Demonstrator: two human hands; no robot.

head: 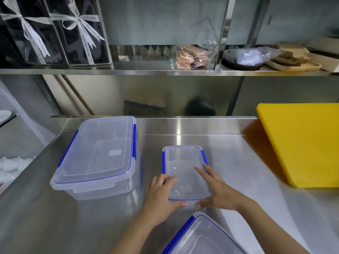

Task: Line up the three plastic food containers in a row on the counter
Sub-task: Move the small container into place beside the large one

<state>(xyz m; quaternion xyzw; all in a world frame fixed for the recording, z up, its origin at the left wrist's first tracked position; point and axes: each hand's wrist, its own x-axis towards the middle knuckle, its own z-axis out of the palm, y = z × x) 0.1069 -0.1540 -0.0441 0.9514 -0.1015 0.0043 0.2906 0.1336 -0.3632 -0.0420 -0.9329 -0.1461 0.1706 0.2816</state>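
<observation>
Three clear plastic containers with blue side clips rest on the steel counter (229,153). The large container (99,153) stands at the left, lid on. The small container (183,162) sits in the middle. My left hand (161,195) grips its near left corner and my right hand (216,189) grips its near right side, fingers lying on the lid. A third container (203,237) lies at the bottom edge of the view, turned at an angle and partly cut off.
A yellow cutting board (302,143) lies at the right of the counter. A steel shelf (146,71) above holds black gift boxes with ribbons (55,33), a bag of wafers (192,55) and wooden boards (293,59). The counter's left edge drops off.
</observation>
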